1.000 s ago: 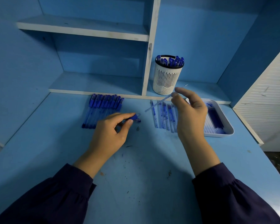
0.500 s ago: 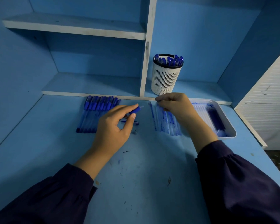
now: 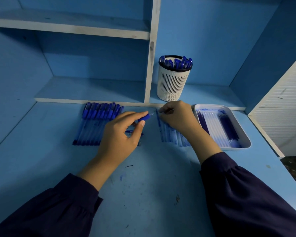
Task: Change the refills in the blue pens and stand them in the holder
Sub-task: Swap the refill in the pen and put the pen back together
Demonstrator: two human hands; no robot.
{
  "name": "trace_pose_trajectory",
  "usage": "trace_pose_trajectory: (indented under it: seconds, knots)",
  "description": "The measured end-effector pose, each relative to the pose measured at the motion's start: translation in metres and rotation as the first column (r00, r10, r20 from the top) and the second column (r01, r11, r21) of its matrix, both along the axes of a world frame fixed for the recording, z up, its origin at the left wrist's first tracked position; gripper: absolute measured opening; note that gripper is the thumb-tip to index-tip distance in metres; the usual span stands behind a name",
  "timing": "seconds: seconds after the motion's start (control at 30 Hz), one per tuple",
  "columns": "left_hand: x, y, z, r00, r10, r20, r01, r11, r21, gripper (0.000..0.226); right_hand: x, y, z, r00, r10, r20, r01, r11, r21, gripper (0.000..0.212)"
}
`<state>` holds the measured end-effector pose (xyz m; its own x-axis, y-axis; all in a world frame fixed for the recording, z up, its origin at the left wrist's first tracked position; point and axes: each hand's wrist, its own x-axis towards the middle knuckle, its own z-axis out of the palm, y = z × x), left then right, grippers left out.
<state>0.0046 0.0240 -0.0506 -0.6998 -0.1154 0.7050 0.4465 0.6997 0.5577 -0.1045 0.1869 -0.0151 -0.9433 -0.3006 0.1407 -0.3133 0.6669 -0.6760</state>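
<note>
My left hand (image 3: 121, 134) pinches a blue pen piece (image 3: 143, 118) between thumb and forefinger, its clear tip pointing right. My right hand (image 3: 178, 118) lies over the far end of a row of refills (image 3: 171, 136) on the desk, its curled fingertips pinching a thin refill (image 3: 169, 110). A row of capped blue pens (image 3: 94, 124) lies left of my left hand. The white slotted holder (image 3: 173, 82) stands on the low shelf behind my right hand, with several blue pens upright in it.
A white tray (image 3: 246, 142) with more refills and blue ink stains sits right of my right hand. Small loose pen parts (image 3: 132, 132) lie under my left hand. A white shelf divider (image 3: 150, 65) rises just left of the holder. A white slatted panel (image 3: 284, 108) bounds the right side.
My right hand came down from mid-air with a thin refill to the far end of the refill row. My left hand lifted the blue pen piece slightly toward it.
</note>
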Motion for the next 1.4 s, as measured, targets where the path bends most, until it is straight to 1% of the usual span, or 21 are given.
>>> trace_pose_trajectory:
  seconds: [0.17,0.3,0.47,0.53,0.6,0.67,0.8,0.97,1.07,1.33,1.4]
  knots:
    - [0.001,0.002,0.000,1.000,-0.025,-0.003,0.025,0.999,-0.031,0.026,0.004,0.013,0.007,0.999,0.002,-0.043,-0.003,1.000,-0.016,0.013]
    - [0.002,0.005,-0.001,0.998,-0.047,-0.034,0.045,0.998,-0.052,0.026,0.007,0.047,0.021,0.998,-0.024,-0.056,0.019,0.996,-0.089,0.013]
    - [-0.001,0.017,0.000,0.993,-0.107,-0.055,0.103,0.992,-0.076,0.024,0.012,0.100,0.026,0.991,-0.100,-0.094,0.099,0.995,-0.012,0.012]
    - [-0.002,0.022,0.000,0.991,-0.126,-0.052,0.120,0.987,-0.105,0.024,0.014,0.116,0.024,0.991,-0.116,-0.070,0.119,0.992,0.038,0.013]
    - [-0.002,0.029,0.001,0.990,-0.140,-0.031,0.136,0.985,-0.108,0.024,0.015,0.126,0.020,0.993,-0.118,-0.032,0.121,0.985,0.120,0.013]
    - [-0.004,0.036,0.002,0.989,-0.145,-0.024,0.142,0.984,-0.111,0.024,0.014,0.130,0.017,0.993,-0.118,0.019,0.113,0.980,0.166,0.013]
    - [-0.010,0.049,0.000,0.984,-0.178,-0.028,0.175,0.980,-0.097,0.024,0.010,0.132,0.009,0.989,-0.128,0.074,0.115,0.979,0.166,0.020]
    - [-0.010,0.054,-0.004,0.974,-0.225,-0.003,0.224,0.970,-0.094,0.024,0.009,0.137,0.009,0.987,-0.139,0.075,0.127,0.981,0.147,0.016]
    - [-0.008,0.051,-0.004,0.975,-0.224,0.012,0.224,0.969,-0.108,0.024,0.010,0.137,0.009,0.988,-0.129,0.083,0.119,0.987,0.112,0.017]
    - [-0.007,0.050,-0.003,0.979,-0.201,0.043,0.205,0.970,-0.127,0.026,0.011,0.133,0.008,0.990,-0.122,0.076,0.109,0.981,0.163,0.027]
    - [-0.007,0.050,-0.003,0.979,-0.201,0.045,0.205,0.969,-0.134,0.026,0.011,0.133,0.008,0.990,-0.123,0.068,0.109,0.978,0.178,0.024]
